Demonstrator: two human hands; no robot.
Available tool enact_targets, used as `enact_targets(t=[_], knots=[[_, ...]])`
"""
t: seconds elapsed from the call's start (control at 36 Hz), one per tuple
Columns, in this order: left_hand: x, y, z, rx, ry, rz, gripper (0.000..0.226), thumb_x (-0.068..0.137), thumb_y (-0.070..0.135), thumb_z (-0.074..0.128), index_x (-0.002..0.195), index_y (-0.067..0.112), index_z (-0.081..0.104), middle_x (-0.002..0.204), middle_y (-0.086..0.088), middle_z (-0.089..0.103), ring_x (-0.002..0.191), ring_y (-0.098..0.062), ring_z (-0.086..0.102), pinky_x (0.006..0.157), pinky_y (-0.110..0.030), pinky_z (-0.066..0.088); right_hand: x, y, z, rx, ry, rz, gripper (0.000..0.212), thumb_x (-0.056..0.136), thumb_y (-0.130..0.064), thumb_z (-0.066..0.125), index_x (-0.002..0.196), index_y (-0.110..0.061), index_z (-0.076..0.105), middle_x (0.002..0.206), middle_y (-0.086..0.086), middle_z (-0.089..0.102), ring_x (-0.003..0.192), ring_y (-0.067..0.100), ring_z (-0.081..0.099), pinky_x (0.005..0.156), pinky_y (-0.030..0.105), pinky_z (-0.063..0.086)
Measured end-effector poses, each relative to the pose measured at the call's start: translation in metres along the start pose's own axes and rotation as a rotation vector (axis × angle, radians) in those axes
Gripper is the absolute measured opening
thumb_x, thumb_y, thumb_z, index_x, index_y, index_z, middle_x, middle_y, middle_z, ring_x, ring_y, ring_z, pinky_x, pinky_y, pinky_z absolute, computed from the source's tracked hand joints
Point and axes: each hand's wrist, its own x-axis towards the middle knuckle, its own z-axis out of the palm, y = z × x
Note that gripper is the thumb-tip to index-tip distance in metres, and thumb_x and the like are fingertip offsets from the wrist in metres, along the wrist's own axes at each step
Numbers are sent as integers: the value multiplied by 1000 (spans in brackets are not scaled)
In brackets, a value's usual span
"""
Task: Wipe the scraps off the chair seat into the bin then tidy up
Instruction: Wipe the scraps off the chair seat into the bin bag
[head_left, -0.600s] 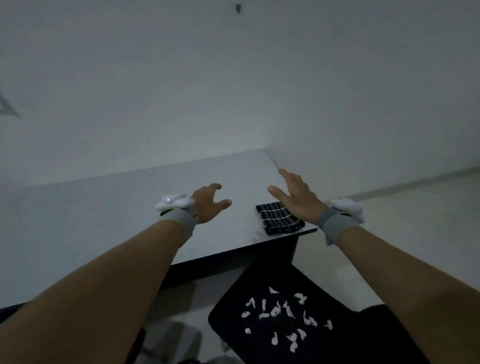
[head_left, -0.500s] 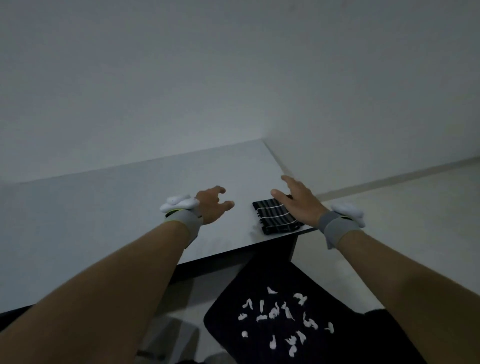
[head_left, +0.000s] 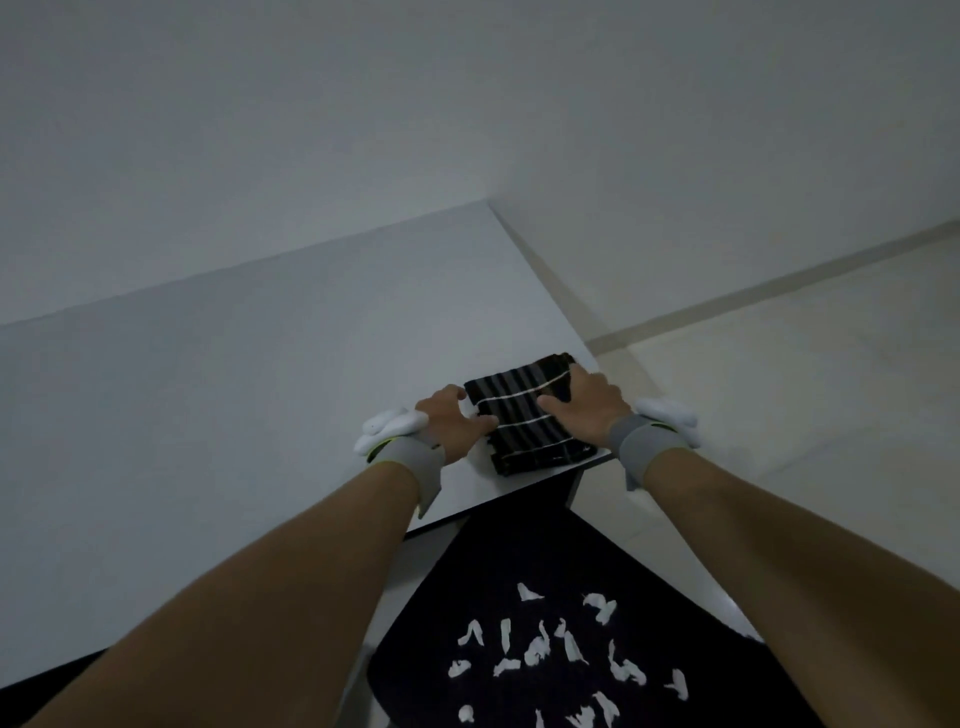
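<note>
Cloth: we see a folded dark cloth (head_left: 524, 421) with thin pale stripes, lying flat at the near right corner of the tabletop (head_left: 234, 395), at about 1 o'clock from the picture's centre.
Left hand: our left hand (head_left: 451, 422) sits at the cloth's 9 o'clock edge, fingers curled and touching it, thumb at the near side; we cannot tell whether it grips.
Right hand: our right hand (head_left: 589, 406) lies on the cloth's 3 o'clock side, fingers spread and bent over the fabric.
Wrists: both carry grey bands with white devices.
Chair seat: the black chair seat (head_left: 519, 561) shows at 6 o'clock, below the tabletop's edge.
Scraps: white scraps (head_left: 540, 649) lie scattered across it.
Floor: pale floor (head_left: 810, 374) at 3 o'clock.
</note>
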Motion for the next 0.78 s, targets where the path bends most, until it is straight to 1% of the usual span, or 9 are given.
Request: enact_targets(t=[0.11, 0.25, 0.31, 0.36, 0.42, 0.56, 0.61, 0.69, 0.78], knots=[[22, -2, 26, -61, 3, 8, 76, 83, 43, 67, 145, 18, 31, 132, -11, 61, 114, -31, 62, 100, -40, 51, 15, 10, 19, 66, 30, 10, 74, 94, -38, 54, 150, -5, 18, 151, 22, 32, 136, 41, 35, 109, 48, 36], [34, -13, 34, -164, 107, -70, 88, 80, 27, 73, 148, 13, 18, 124, -16, 61, 111, -35, 61, 84, -34, 51, 21, 18, 32, 300, 39, 28, 51, 90, -13, 60, 135, -4, 38, 137, 20, 50, 121, 35, 52, 97, 38, 47], [30, -17, 30, -165, 51, -112, 76, 78, 23, 75, 139, 4, 34, 122, -18, 60, 109, -36, 61, 87, -37, 53, 16, 18, 33, 417, 30, 55, 27, 86, -5, 59, 109, -10, 45, 117, 18, 59, 111, 36, 57, 91, 39, 50], [28, -22, 27, -229, -41, -119, 53, 78, 13, 74, 122, -3, 51, 118, -25, 64, 104, -41, 64, 92, -50, 55, 10, 15, 31, 526, 13, 77, 13, 80, -2, 61, 86, -10, 52, 89, 14, 61, 94, 35, 62, 85, 45, 54], [13, -25, 19, -316, -98, -115, 44, 80, 4, 69, 120, -5, 54, 116, -31, 64, 104, -44, 65, 90, -57, 54, -7, 7, 26, 636, 2, 95, 8, 72, -3, 63, 77, -5, 57, 79, 15, 62, 83, 34, 65, 80, 47, 56], [-30, -22, -7, -399, -53, -30, 61, 84, -2, 66, 137, 7, 37, 114, -23, 62, 112, -40, 61, 94, -55, 53, -45, -11, 14, 822, -21, 103, 7, 73, -10, 68, 77, -6, 65, 81, 12, 68, 73, 28, 68, 65, 34, 58], [-48, -23, -19, -396, -43, 35, 58, 85, -2, 65, 136, 11, 39, 107, -20, 62, 110, -40, 61, 94, -55, 53, -61, -18, 11, 883, -71, 69, 21, 75, -15, 75, 93, -8, 67, 93, 12, 70, 83, 27, 69, 73, 35, 59], [-104, -35, -43, -358, -32, 132, 58, 86, 1, 65, 138, 16, 41, 114, -22, 63, 111, -38, 61, 95, -51, 53, -113, -38, 11, 908, -89, -5, 46, 75, -17, 79, 117, -8, 64, 111, 11, 70, 102, 29, 67, 93, 43, 55], [-151, -55, -58, -316, -9, 161, 54, 89, 11, 63, 138, 19, 41, 108, -14, 65, 102, -31, 63, 88, -44, 53, -162, -57, 17, 907, -80, -36, 39, 81, -15, 73, 118, -10, 64, 113, 11, 69, 104, 28, 66, 95, 42, 54]])
